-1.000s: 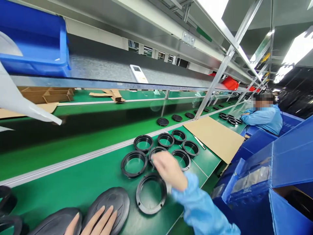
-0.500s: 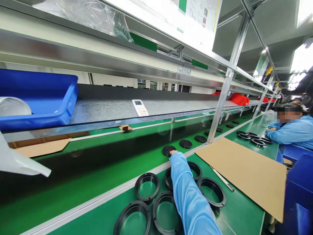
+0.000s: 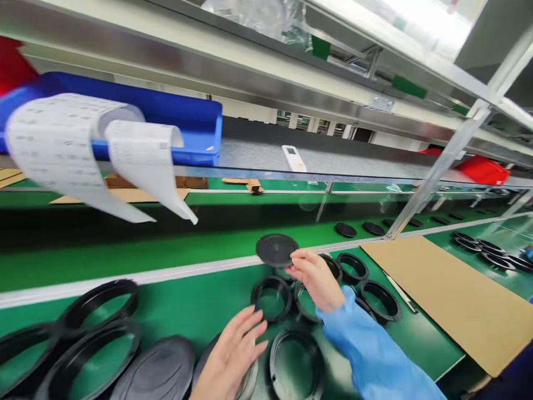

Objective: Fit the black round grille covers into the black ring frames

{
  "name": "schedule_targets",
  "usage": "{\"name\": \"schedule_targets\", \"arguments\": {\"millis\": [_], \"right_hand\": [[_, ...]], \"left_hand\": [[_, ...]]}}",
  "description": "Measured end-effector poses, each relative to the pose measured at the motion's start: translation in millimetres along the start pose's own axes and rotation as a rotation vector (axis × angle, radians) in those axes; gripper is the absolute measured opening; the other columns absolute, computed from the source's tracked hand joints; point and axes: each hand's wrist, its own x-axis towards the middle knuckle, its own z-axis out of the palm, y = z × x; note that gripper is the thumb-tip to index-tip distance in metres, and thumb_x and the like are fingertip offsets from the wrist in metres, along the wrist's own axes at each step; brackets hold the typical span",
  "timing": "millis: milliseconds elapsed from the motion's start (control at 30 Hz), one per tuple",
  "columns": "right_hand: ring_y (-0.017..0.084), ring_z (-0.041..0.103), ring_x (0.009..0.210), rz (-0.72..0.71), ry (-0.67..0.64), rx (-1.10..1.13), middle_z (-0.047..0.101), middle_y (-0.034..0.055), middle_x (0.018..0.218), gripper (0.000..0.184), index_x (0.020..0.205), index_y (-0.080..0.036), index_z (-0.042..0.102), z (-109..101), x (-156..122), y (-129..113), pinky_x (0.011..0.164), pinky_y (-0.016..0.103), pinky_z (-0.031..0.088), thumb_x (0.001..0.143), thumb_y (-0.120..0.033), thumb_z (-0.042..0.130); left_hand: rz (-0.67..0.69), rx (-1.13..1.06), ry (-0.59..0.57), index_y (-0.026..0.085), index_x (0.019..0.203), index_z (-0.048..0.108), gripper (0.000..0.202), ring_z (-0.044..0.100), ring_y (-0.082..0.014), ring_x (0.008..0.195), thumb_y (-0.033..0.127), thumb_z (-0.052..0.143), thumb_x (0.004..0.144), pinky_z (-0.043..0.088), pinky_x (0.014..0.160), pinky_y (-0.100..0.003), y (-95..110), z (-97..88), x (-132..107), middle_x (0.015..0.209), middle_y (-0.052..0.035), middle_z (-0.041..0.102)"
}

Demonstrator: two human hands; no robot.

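- Green bench top (image 3: 187,300) runs across in front of me, with the darker belt (image 3: 125,250) beyond the pale rail.
- Cardboard sheet (image 3: 449,294) lies flat on the bench, far right.
- Blue bin (image 3: 183,119) sits on the shelf, upper left. Two label strips (image 3: 62,150) hang out of it over the front edge.
- Big black rings (image 3: 100,297) overlap each other at lower left.
- Oval cover (image 3: 154,372) lies dark side up, just right of the big rings.
- Small rings (image 3: 254,297) are clustered flat on the bench, centre, under and around my hands.
- My right hand (image 3: 316,278) is pinched shut on the near edge of the black disc, thumb and fingertips only.
- My left hand (image 3: 233,355) is flat, palm down, fingers spread, holding nothing. It's over a second dark cover that's mostly hidden, and I can't tell if it touches.
- Black disc (image 3: 277,250) is lifted off the bench, roughly level, above the far edge of the small-ring cluster, near the rail.
- White remote (image 3: 293,158) lies on the shelf, right of the bin.
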Motion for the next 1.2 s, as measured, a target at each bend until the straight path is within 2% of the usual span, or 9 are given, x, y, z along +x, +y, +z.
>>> {"name": "schedule_targets", "arguments": {"millis": [67,200,333,500,600,700,800,933,1200], "right_hand": [[0.014,0.06,0.078,0.073,-0.115,0.071,0.06,0.003,0.086,0.039,0.093,-0.016,0.062,18,-62,14,0.079,0.028,0.056,0.073,-0.039,0.087],[0.015,0.063,0.083,0.15,-0.191,0.154,0.063,0.0047,0.09,0.03,0.097,-0.017,0.065,39,-141,44,0.084,0.029,0.056,0.084,-0.038,0.082],[0.019,0.067,0.087,0.049,-0.273,-0.033,0.066,0.0065,0.092,0.036,0.121,-0.02,0.066,47,-166,62,0.082,0.033,0.059,0.096,-0.046,0.067],[0.018,0.064,0.072,-0.309,-0.62,-0.717,0.066,0.0018,0.086,0.049,0.153,-0.031,0.04,52,-189,62,0.07,0.029,0.053,0.106,-0.042,0.045],[0.017,0.061,0.073,-0.504,-0.699,-0.786,0.066,0.0021,0.086,0.035,0.139,-0.029,0.056,48,-196,47,0.065,0.027,0.048,0.106,-0.038,0.046],[0.019,0.058,0.097,-0.596,-0.387,-0.786,0.063,0.0049,0.105,0.027,0.127,-0.029,0.063,36,-186,26,0.086,0.031,0.049,0.105,-0.031,0.049],[0.026,0.04,0.126,-0.654,-0.191,-0.979,0.047,0.0071,0.135,0.03,0.124,-0.031,0.067,23,-168,15,0.109,0.046,0.038,0.106,-0.036,0.044],[0.028,0.029,0.134,-0.568,-0.305,-1.018,0.041,0.007,0.142,0.043,0.128,-0.029,0.066,12,-155,26,0.115,0.051,0.032,0.108,-0.046,0.032],[0.027,0.03,0.134,-0.485,-0.384,-0.866,0.051,0.0078,0.134,0.062,0.099,-0.021,0.073,6,-158,32,0.116,0.048,0.031,0.108,-0.056,0.023]], "left_hand": [[0.023,-0.33,-0.044,0.035,0.143,0.048,0.075,0.035,-0.035,0.144,0.072,0.069,0.081,0.043,0.112,-0.052,-1,6.5,3,0.155,-0.008,0.041],[-0.027,-0.536,-0.061,0.019,0.138,0.056,0.097,0.043,-0.039,0.136,0.087,0.063,0.07,0.046,0.107,-0.047,1,12.1,1,0.136,-0.0157,0.058],[-0.138,-0.612,0.013,0.017,0.139,0.053,0.109,0.047,-0.039,0.133,0.091,0.067,0.06,0.048,0.106,-0.046,12,11.5,-13,0.135,-0.0147,0.06],[-0.203,-0.681,0.077,0.017,0.141,0.049,0.114,0.05,-0.0366,0.131,0.078,0.085,0.052,0.048,0.108,-0.044,14,8.1,-21,0.132,-0.0111,0.063],[-0.229,-0.662,0.061,0.019,0.142,0.049,0.102,0.055,-0.0365,0.126,0.074,0.081,0.063,0.049,0.106,-0.046,15,5.9,-23,0.129,-0.0101,0.065],[-0.341,-0.66,0.029,0.015,0.142,0.049,0.076,0.061,-0.035,0.119,0.069,0.057,0.09,0.048,0.105,-0.048,22,6.4,-29,0.125,-0.0133,0.066],[-0.501,-0.67,-0.05,0.012,0.141,0.05,0.071,0.063,-0.0348,0.115,0.067,0.043,0.098,0.048,0.104,-0.05,28,9.1,-35,0.123,-0.0162,0.066],[-0.629,-0.616,-0.082,0.015,0.141,0.051,0.077,0.063,-0.0351,0.113,0.075,0.045,0.093,0.048,0.102,-0.051,24,9.8,-37,0.123,-0.0165,0.066],[-0.736,-0.432,-0.119,0.016,0.14,0.053,0.084,0.064,-0.0357,0.111,0.079,0.056,0.084,0.052,0.095,-0.05,7,4.5,-35,0.125,-0.0182,0.065]]}}
